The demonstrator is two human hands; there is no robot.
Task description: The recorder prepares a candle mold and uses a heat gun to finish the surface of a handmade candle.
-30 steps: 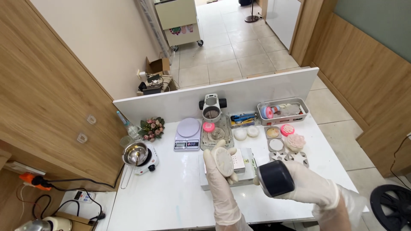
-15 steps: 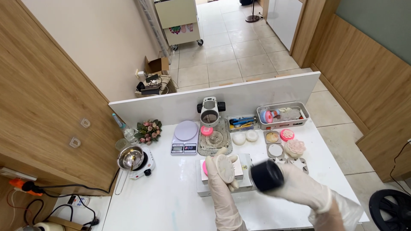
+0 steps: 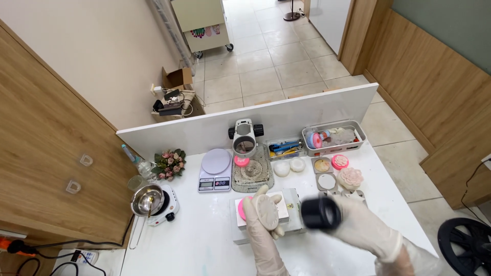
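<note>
- Left hand (image 3: 263, 217) up over the near counter (image 3: 204, 240), fingers curled round a pale round disc (image 3: 267, 211).
- Right hand (image 3: 358, 225) just beside, fingers gripping a black cylinder (image 3: 320, 212).
- Not touching yet; more pale pieces waiting far right.

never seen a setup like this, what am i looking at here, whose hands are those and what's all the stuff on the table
There is no machine: a person wears a camera on the head, looking down at their own gloved hands. The left hand holds a pale round disc; the right hand holds a black cylinder, blurred. On the white table lie a kitchen scale, a small microscope, a metal bowl on a little hotplate, a posy of flowers, a tray of tools and pale moulded pieces.
</note>
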